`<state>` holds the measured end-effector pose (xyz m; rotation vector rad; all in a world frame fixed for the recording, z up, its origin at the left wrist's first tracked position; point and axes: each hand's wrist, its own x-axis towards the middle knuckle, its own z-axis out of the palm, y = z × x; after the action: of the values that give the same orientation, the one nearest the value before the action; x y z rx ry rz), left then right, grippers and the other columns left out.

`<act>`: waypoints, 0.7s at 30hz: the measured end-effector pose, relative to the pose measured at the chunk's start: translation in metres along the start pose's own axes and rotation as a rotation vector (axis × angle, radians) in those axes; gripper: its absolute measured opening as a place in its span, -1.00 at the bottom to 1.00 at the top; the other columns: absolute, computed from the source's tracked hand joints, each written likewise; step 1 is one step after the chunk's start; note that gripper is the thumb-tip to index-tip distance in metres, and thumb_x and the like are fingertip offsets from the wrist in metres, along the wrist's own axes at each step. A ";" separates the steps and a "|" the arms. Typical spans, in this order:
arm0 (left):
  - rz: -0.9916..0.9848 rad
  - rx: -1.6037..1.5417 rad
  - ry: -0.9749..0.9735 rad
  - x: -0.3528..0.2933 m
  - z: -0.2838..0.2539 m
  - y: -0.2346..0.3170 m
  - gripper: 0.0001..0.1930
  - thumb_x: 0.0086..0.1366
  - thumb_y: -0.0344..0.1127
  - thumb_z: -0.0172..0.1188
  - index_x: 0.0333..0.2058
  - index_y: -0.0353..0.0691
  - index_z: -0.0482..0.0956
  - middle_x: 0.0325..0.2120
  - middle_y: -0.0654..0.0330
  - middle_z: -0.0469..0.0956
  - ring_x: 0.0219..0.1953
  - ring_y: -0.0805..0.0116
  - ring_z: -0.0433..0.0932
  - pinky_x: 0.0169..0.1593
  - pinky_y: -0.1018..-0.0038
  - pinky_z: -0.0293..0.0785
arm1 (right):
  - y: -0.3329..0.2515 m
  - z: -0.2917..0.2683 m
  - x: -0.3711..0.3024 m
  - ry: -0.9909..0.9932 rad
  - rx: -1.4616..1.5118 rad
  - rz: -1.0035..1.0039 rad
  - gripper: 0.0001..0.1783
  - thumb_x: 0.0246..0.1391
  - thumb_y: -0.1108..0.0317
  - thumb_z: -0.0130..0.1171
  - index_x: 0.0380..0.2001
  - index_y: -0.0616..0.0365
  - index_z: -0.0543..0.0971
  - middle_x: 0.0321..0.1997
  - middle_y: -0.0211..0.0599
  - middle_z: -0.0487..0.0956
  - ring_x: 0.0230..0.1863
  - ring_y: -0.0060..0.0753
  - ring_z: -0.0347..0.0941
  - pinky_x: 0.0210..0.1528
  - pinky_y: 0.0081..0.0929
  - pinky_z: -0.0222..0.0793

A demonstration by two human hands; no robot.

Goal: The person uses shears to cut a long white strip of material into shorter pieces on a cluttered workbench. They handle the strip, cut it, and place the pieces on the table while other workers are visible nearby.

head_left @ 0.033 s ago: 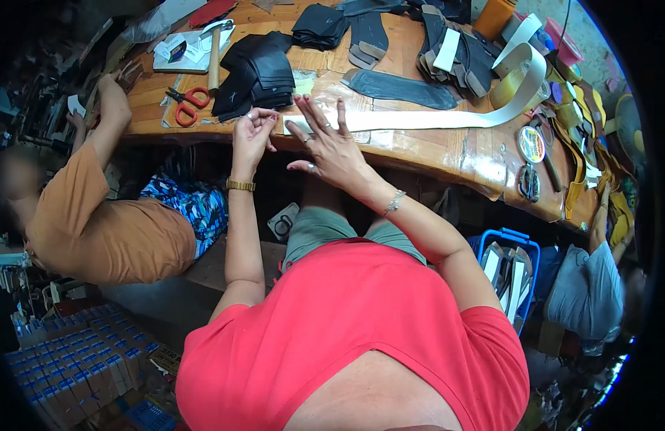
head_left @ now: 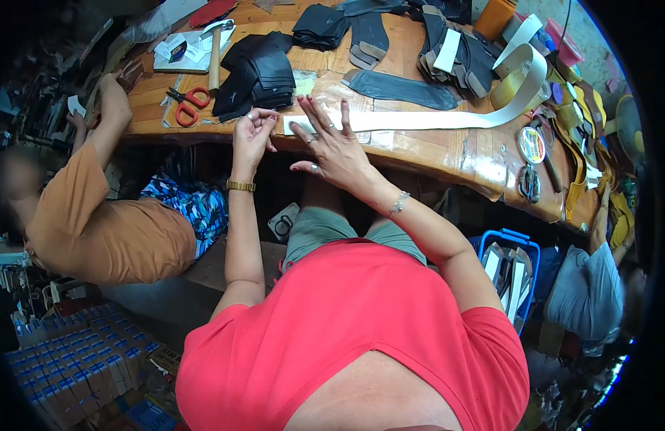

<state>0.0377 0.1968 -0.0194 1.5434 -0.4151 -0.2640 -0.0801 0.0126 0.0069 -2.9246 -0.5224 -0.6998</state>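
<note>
A long white strip [head_left: 419,120] lies along the table's near edge and rises at its right end into a roll. My right hand [head_left: 334,147] rests over the strip's left end with the fingers spread, fingertips on or just above it; I cannot tell which. Left of the strip's end, my left hand [head_left: 253,134] is at the table edge, thumb and fingers drawn together. Anything between them is too small to make out. Just beyond it lies a stack of black leather pieces [head_left: 257,75], with orange-handled scissors [head_left: 187,105] to its left.
A hammer [head_left: 215,61] lies at the far left by a white pad. More dark cut pieces [head_left: 401,88] spread across the wooden table [head_left: 304,21]. A round tin [head_left: 531,145] sits at right. A blue basket [head_left: 535,269] stands beside me. A co-worker in orange [head_left: 124,230] sits left.
My right hand has shifted slightly to the right, and more of the strip's left end shows. The left hand stays in place.
</note>
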 end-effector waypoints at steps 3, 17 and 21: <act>0.012 0.013 0.020 -0.001 0.003 0.002 -0.80 0.44 -0.32 0.11 -0.12 -0.33 0.58 -0.57 0.36 0.44 -0.69 0.70 0.36 -0.62 0.70 0.39 | 0.002 -0.013 0.002 -0.129 -0.203 0.047 -0.04 0.10 -0.46 -0.11 0.29 0.12 0.39 0.59 -0.07 -0.10 0.61 -0.15 -0.40 0.46 0.35 -0.65; 0.090 0.146 0.075 -0.008 0.015 0.008 -0.80 0.37 -0.34 0.23 -0.10 -0.26 0.66 -0.56 0.42 0.43 -0.66 0.75 0.27 -0.60 0.73 0.23 | -0.010 0.011 -0.014 0.067 0.192 0.050 -0.16 0.09 -0.46 -0.05 0.13 -0.03 0.61 0.56 0.04 -0.04 0.60 -0.02 -0.33 0.43 0.41 -0.64; 0.230 0.391 0.016 -0.010 0.011 -0.002 -0.79 0.23 -0.40 0.36 -0.15 -0.28 0.71 -0.54 0.45 0.38 -0.58 0.74 0.24 -0.53 0.72 0.16 | 0.008 -0.017 -0.025 -0.017 0.423 0.210 -0.46 0.09 -0.27 0.17 -0.28 -0.01 0.74 0.57 -0.12 0.02 0.60 0.00 -0.29 0.44 0.34 -0.60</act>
<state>0.0247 0.1912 -0.0225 1.8578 -0.6553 0.0122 -0.1054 -0.0049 0.0108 -2.5406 -0.3100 -0.4707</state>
